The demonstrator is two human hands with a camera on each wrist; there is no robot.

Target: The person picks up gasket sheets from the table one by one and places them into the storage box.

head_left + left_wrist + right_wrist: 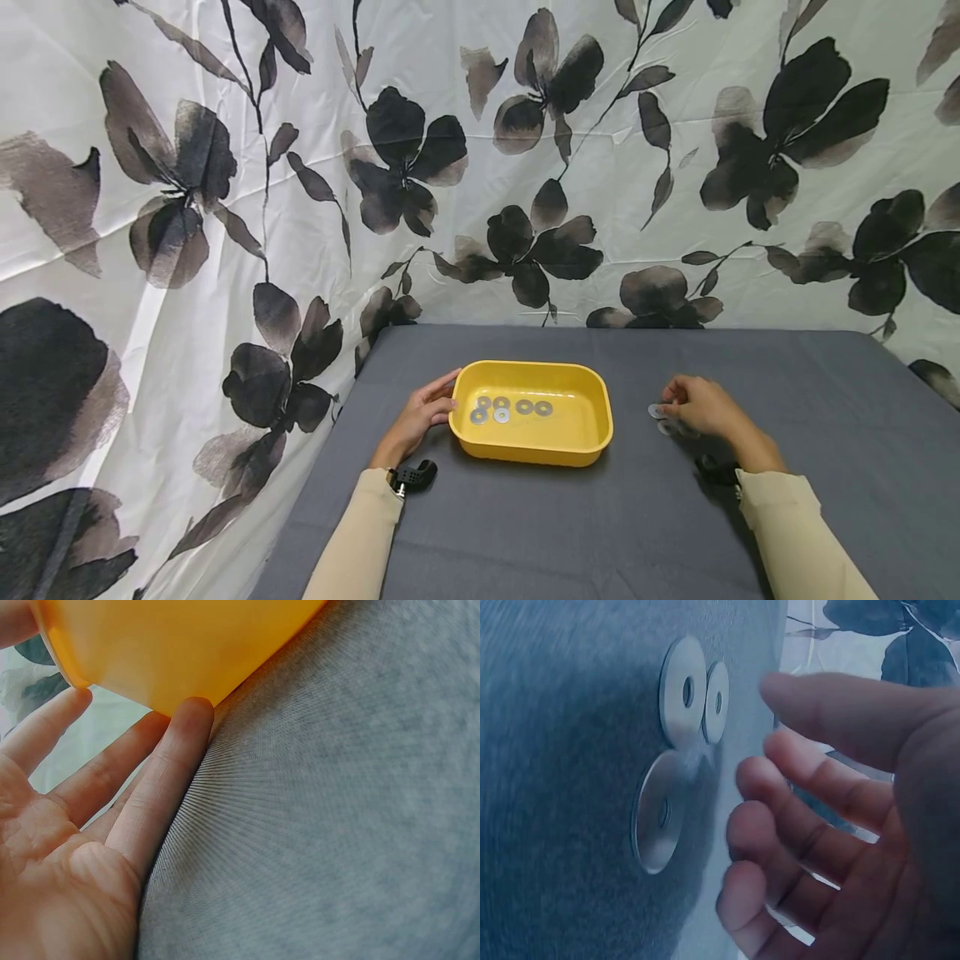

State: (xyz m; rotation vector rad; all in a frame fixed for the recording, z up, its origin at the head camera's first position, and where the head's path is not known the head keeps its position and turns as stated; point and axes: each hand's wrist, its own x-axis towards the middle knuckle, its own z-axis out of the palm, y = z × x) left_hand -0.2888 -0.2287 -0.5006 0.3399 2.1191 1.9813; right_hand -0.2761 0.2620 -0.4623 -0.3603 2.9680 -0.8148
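A yellow plastic tray (532, 454) with rounded corners stands on the table, with several flat metal washers (543, 408) lying on the left half of its floor. At its left end is my left hand (420, 418). In the left wrist view, extended fingers (139, 817) touch the outside of the tray wall. My right hand (705, 406) hovers to the right of the tray, over a small group of washers. The right wrist view shows a large washer (676, 724), a smaller washer (712, 724) and another washer (649, 836) on the cloth, apart from loosely bent, empty fingers.
Grey cloth (525, 533) covers the table, whose back edge meets a white curtain (660, 50) with dark flower prints. The curtain also hangs along the left side. A black device (416, 476) is strapped to the left wrist, and another device (716, 471) to the right.
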